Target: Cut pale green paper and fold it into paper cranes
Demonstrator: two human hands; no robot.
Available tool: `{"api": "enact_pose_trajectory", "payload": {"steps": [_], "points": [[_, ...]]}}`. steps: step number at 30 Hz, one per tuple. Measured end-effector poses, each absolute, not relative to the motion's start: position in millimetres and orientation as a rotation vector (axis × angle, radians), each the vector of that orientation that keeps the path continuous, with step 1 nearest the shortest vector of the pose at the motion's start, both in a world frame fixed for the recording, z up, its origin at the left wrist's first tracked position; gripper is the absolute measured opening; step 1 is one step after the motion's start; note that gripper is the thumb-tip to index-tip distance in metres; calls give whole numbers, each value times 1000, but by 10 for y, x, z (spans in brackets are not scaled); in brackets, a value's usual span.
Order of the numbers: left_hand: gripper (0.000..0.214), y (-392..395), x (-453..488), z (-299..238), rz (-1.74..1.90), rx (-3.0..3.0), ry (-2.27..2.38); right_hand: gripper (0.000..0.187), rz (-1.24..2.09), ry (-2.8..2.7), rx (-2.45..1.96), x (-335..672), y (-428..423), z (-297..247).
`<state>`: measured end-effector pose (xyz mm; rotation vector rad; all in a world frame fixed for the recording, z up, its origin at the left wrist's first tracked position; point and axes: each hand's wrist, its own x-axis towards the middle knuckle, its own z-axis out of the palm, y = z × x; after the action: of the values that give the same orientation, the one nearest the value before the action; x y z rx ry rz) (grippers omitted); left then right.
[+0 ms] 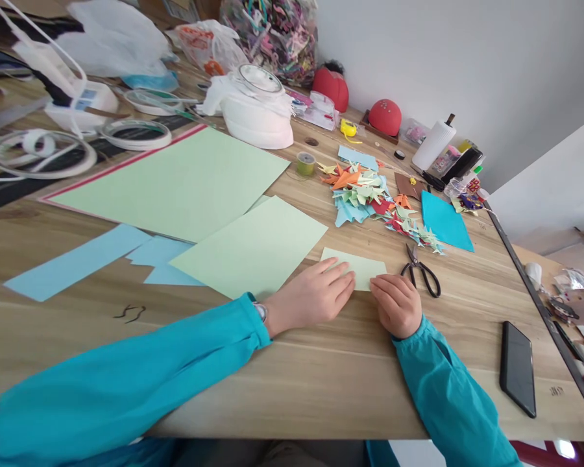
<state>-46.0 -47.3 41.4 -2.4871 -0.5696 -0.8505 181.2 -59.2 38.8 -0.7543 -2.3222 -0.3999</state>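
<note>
A small pale green piece of paper [365,266] lies on the wooden table [321,363] in front of me. My left hand [314,296] rests flat on its left part, fingers stretched out and together. My right hand [398,303] is curled at the paper's near right corner, fingertips pressed on its edge. Both arms wear teal sleeves. A pair of black scissors [422,270] lies just right of the paper.
Larger green sheets [185,178] and blue paper strips [78,263] lie to the left. A heap of folded paper cranes [370,194] and a teal sheet [445,220] sit beyond. A black phone [517,366] lies at right. Tape rolls, a white kettle [253,110] and bags crowd the back.
</note>
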Motion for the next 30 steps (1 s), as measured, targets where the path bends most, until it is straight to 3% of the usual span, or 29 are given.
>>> {"api": "enact_pose_trajectory", "payload": {"steps": [21,30], "points": [[24,-488,-241,294,-657,-2580,-582,15,-502,-2437,-689,1718,-611,433],[26,-336,-402,294,-748,-2575,-643,14,-554,-2276,-916,2063,-467,367]]}}
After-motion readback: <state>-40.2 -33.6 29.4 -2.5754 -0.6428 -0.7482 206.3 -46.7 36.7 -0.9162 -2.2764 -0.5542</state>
